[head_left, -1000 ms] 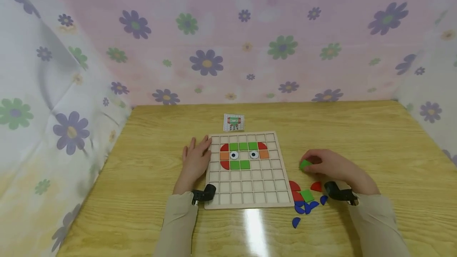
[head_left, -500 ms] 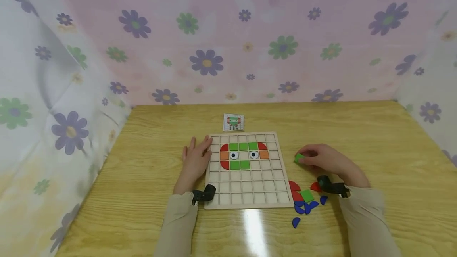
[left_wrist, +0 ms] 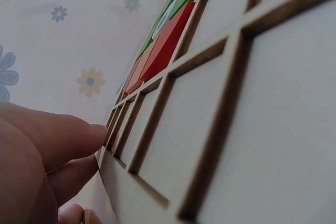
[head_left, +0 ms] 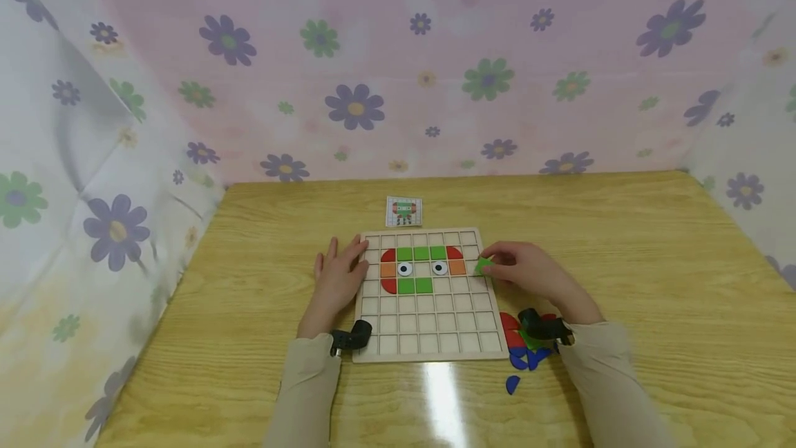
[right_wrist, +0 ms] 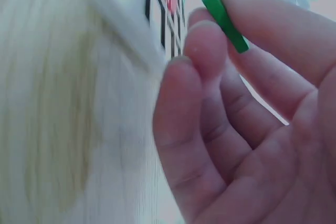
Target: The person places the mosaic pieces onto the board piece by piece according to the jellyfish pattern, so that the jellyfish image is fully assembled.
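Observation:
A wooden grid board [head_left: 429,323] lies on the table, bearing green squares [head_left: 421,253], red quarter-round tiles [head_left: 389,286], orange squares [head_left: 457,267] and two eye discs [head_left: 405,269]. My right hand [head_left: 528,272] pinches a green square tile [right_wrist: 223,17] between thumb and fingers, at the board's right edge in the head view. At the opposite edge my left hand [head_left: 336,282] rests with extended fingers; in the left wrist view its fingertips [left_wrist: 94,135] touch the board's side.
Beyond the board lies a small picture card [head_left: 404,211]. Loose red tiles [head_left: 508,322], blue pieces [head_left: 519,361] and a green tile partly under the right wrist camera lie by the board's lower right corner. One blue half-round [head_left: 513,384] sits apart, nearer the front.
The right hand has carried the green tile leftward from the bare table to the board's right edge. My left hand stays at the left edge. The head view has shifted slightly.

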`<state>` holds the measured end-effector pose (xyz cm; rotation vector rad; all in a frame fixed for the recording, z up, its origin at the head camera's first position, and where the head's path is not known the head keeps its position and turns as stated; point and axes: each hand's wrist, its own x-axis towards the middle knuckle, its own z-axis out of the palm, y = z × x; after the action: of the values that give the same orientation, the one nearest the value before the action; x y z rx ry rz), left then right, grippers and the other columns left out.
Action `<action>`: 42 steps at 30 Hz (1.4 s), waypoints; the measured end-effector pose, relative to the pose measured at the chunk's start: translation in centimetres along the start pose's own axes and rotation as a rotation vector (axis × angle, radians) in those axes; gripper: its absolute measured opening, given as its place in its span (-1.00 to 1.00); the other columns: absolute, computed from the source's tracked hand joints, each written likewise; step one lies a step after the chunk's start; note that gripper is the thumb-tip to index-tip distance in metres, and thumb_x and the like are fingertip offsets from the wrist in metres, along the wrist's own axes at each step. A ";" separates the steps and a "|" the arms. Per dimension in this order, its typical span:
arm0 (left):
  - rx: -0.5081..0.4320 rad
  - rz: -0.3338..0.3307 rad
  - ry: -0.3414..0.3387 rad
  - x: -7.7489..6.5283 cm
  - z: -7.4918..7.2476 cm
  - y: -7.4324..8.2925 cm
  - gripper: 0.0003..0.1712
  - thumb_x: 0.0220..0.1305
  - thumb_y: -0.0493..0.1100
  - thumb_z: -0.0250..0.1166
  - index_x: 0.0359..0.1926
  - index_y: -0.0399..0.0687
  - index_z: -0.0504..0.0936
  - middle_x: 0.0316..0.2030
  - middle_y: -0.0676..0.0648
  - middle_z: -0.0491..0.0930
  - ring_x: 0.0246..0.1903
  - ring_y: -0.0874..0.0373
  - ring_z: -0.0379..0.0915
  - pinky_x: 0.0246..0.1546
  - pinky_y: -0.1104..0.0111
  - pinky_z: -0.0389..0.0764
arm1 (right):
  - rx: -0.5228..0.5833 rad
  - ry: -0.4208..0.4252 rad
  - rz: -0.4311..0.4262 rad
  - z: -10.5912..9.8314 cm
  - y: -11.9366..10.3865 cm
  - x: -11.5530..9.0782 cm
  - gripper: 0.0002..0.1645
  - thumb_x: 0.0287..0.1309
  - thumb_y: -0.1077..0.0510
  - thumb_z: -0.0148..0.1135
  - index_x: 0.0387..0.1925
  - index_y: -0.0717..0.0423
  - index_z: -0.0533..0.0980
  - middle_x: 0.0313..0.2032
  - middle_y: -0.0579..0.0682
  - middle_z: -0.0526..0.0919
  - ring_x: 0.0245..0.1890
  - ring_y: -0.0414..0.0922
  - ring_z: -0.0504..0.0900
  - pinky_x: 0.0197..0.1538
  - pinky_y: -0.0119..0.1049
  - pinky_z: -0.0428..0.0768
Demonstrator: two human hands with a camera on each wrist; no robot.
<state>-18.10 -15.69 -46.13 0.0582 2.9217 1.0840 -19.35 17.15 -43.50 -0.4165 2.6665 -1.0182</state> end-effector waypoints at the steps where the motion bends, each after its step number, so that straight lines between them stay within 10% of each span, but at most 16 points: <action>1: 0.004 -0.002 0.000 0.0 0.0 0.0 -0.53 0.29 -0.09 0.01 0.22 0.08 0.34 0.28 0.12 0.13 0.33 -0.07 -0.38 0.19 0.01 -0.44 | -0.004 0.003 -0.007 0.2 -0.3 0.1 -0.59 0.03 -0.16 0.18 -0.12 -0.05 0.52 -0.28 -0.07 0.52 -0.29 -0.11 0.43 -0.23 -0.24 0.44; 18: 0.030 -0.011 -0.010 0.3 -0.3 0.2 -0.49 0.26 -0.03 0.04 0.24 0.08 0.32 0.29 0.12 0.12 0.33 -0.06 -0.36 0.20 0.03 -0.43 | 0.071 -0.012 -0.018 3.4 -3.7 0.8 -0.71 0.16 0.10 0.08 -0.06 -0.07 0.53 -0.19 -0.10 0.57 -0.40 -0.20 0.49 -0.18 -0.24 0.43; 27: 0.023 -0.007 -0.023 0.2 -0.1 0.1 -0.48 0.25 -0.02 0.06 0.23 0.07 0.33 0.29 0.10 0.12 0.33 -0.07 -0.36 0.20 0.03 -0.42 | -0.054 0.053 -0.056 4.7 -4.6 0.7 -0.73 0.14 0.11 0.12 -0.12 -0.01 0.57 -0.12 -0.07 0.58 -0.11 -0.10 0.49 -0.05 -0.12 0.42; 42: 0.016 0.008 -0.024 0.0 -0.1 0.0 -0.53 0.25 -0.01 0.05 0.19 0.10 0.38 0.29 0.08 0.11 0.33 -0.06 -0.38 0.19 0.02 -0.44 | -0.160 0.097 -0.071 5.3 -5.7 0.6 -0.82 0.06 0.15 0.22 -0.24 -0.04 0.59 -0.32 -0.18 0.59 -0.33 -0.21 0.48 -0.18 -0.23 0.46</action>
<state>-18.10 -15.73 -46.01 0.0825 2.9119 1.0536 -17.17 9.63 -43.55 -0.5089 2.8504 -0.8683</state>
